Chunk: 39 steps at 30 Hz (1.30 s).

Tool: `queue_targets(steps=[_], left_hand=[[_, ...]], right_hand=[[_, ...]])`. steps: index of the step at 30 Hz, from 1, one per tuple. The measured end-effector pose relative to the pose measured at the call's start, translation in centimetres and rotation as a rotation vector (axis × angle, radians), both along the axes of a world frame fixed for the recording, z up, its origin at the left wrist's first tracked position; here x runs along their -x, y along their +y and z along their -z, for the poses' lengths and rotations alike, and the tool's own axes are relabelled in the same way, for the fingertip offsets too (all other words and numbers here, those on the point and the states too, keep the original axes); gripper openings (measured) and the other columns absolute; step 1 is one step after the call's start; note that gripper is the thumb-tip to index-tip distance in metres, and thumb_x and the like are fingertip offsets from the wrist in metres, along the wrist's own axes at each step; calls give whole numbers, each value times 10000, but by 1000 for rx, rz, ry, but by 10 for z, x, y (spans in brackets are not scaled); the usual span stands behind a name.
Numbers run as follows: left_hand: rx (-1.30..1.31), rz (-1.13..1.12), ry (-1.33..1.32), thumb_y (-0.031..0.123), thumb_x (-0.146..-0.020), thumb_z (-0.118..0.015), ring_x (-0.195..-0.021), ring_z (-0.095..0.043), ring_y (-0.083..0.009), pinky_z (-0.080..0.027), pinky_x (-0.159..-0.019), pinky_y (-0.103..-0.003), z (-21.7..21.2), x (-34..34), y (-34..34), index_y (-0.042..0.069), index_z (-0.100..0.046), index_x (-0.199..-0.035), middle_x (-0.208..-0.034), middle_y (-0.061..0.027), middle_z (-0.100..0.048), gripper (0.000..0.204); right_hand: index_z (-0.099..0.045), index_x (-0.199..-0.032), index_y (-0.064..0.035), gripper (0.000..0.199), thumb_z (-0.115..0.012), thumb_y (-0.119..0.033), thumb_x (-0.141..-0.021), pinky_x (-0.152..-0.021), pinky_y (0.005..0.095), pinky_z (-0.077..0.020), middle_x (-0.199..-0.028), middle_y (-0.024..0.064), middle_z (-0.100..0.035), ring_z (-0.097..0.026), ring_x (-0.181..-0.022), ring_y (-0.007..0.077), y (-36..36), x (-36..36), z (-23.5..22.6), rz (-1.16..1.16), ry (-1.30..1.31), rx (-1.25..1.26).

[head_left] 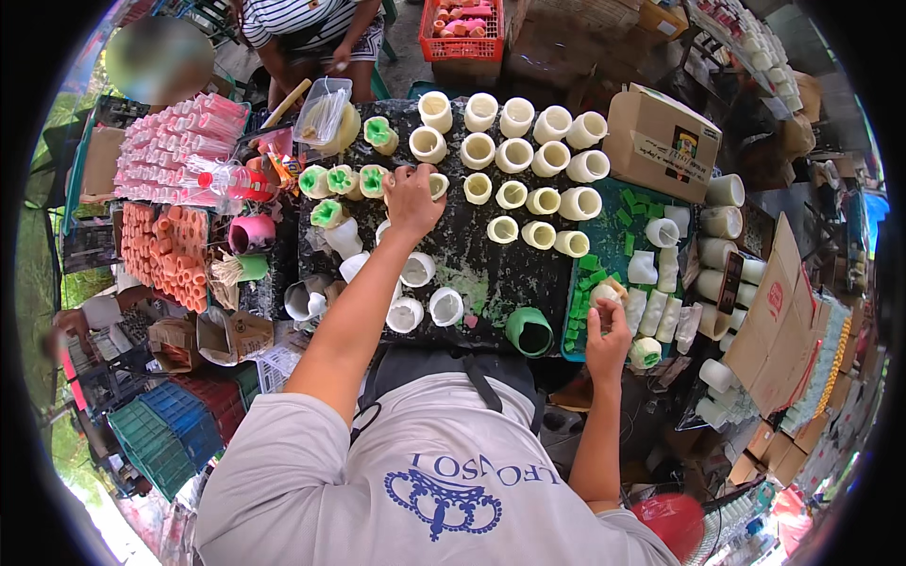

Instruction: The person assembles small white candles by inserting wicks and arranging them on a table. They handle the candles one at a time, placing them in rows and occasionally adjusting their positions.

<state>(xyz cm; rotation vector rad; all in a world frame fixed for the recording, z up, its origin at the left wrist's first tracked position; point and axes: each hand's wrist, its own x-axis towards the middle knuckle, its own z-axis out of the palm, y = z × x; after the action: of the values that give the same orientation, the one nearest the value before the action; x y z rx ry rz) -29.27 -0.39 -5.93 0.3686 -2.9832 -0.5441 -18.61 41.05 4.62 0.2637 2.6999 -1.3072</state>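
Observation:
My left hand [412, 206] is reaching far over the black table, its fingers bent down between a cup with green pieces inside [373, 180] and a plain whitish cup [438, 187]. What its fingertips pinch is hidden under the hand. More cups with green pieces [327, 214] stand to its left. Rows of cream-coloured cups [514, 154] fill the far side. By the green tray [570, 355] at the right, my right hand [609, 335] has its fingers closed round a small cream lump [609, 291]. Green blocks [587, 281] lie beside it.
An open green cup [529, 332] lies at the near table edge. Whitish cups [446, 307] stand near my body. A cardboard box [661, 143] is at the far right. Pink tubes [179, 146] and orange pieces [162, 259] are stacked at left. Another person [311, 33] sits across.

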Motion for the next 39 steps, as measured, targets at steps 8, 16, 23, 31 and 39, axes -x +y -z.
queue_targets(steps=[8, 16, 23, 31, 39], left_hand=[[14, 11, 67, 316, -801, -899, -1238, -642, -301, -311, -1170, -554, 2, 2, -4, 157, -726, -1220, -1095, -79, -765, 481], [-9, 31, 186, 438, -824, -902, -1176, -637, -319, -382, -1107, -523, -22, -2, 0, 96, -686, -1228, -1183, -113, -697, 572], [-206, -125, 285, 415, -845, -862, -1337, -594, -397, -498, -1127, -500, -21, 42, -42, 18, -523, -1405, -1394, -196, -625, 765], [-107, -89, -417, 538, -736, -898, -1225, -736, -408, -588, -1007, -504, -29, 101, -48, 109, -583, -1411, -1314, -206, -766, 859], [-99, -113, -265, 512, -758, -866, -1149, -753, -443, -593, -968, -552, -6, 100, -41, 162, -620, -1400, -1213, -240, -788, 771]], right_hand=[[-706, -1245, 25, 237, -718, -112, -1052, -845, 359, -576, -1001, 108, -757, -723, -912, 203, -11, 4, -13, -8, 33, 0], [-704, -1244, 28, 237, -715, -109, -1051, -849, 366, -576, -997, 120, -757, -719, -903, 210, -18, 1, -15, -17, 16, 1], [-708, -1245, 21, 233, -710, -107, -1051, -817, 370, -569, -975, 109, -749, -700, -864, 207, -8, -5, -9, 0, 56, 6], [-713, -1241, 13, 228, -713, -111, -1050, -778, 356, -563, -992, 98, -746, -690, -845, 192, -8, -4, -10, 21, 93, 25], [-711, -1239, 17, 231, -721, -106, -1043, -790, 371, -570, -1021, 115, -748, -700, -856, 219, 3, -18, -1, 92, 67, 23]])
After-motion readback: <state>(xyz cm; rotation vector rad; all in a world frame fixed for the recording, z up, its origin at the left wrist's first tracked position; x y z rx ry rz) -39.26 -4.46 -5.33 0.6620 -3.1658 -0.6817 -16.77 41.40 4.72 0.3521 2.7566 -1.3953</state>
